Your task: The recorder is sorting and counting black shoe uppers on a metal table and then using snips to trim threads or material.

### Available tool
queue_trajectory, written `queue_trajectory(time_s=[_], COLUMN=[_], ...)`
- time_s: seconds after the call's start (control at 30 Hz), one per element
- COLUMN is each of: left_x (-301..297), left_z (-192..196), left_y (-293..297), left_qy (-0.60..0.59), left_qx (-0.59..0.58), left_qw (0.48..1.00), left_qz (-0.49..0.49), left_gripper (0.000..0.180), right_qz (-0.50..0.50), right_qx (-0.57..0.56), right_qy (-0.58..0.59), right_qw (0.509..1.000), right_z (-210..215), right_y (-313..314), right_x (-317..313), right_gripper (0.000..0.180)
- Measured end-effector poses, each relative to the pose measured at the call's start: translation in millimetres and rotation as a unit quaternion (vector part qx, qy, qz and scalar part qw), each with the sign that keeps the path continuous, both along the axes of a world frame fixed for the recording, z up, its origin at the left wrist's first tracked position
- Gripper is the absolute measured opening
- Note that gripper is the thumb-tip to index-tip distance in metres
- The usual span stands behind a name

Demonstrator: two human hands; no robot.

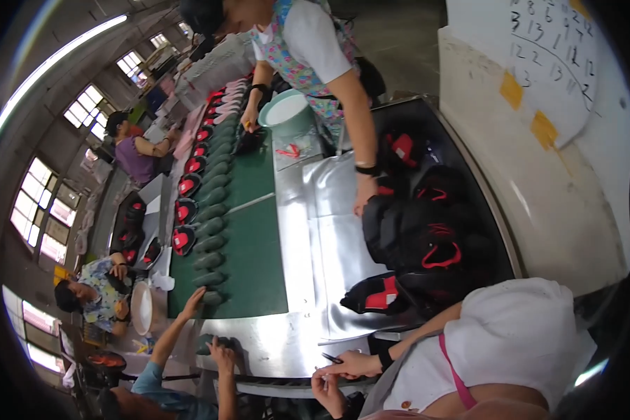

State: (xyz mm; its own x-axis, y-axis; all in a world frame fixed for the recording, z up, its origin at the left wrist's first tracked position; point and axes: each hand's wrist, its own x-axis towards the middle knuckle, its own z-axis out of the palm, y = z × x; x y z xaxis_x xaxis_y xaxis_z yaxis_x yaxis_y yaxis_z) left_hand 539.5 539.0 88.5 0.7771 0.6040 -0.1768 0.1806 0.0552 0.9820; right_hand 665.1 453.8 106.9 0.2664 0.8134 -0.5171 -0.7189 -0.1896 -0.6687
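Observation:
At the near edge of the metal table (266,350), my right hand (358,365) is closed around a small, slender dark tool (332,358) whose kind I cannot make out. My left hand (329,393) is just below it, fingers curled and pressed together close to the right fingertips. Whatever sits between those left fingers is too small to tell. Beyond my right forearm, a black shoe upper with a red lining (379,294) lies at the edge of a pile of black uppers (427,231).
A green belt (255,245) carries rows of grey-green sole-like pieces (210,243) and red-and-black uppers (183,239). A co-worker's arm (357,119) reaches into the pile. Another co-worker's hands (222,357) handle dark pieces at left. A pale green bucket (287,115) stands farther off.

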Motion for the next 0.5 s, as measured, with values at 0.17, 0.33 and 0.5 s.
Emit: queue_trajectory(time_s=[0.17,0.33,0.5], left_x=[-8.8,-31.3,-28.0], left_z=[10.3,-0.5,1.9], left_y=[14.6,-7.2,-39.1], left_qy=[-0.041,-0.016,0.046], left_qx=[-0.011,0.041,0.229], left_qw=[0.998,0.996,0.971], left_qz=[0.047,0.072,0.053], left_gripper=[0.020,0.005,0.012], right_qz=[0.064,0.049,0.117], right_qx=[0.035,-0.004,0.021], right_qy=[0.031,-0.015,0.083], right_qw=[0.997,0.999,0.989], right_z=[-18.8,-22.1,-31.8], right_y=[10.8,-1.1,-1.3], right_x=[-22.6,-38.0,-36.5], right_gripper=[0.035,0.026,0.031])
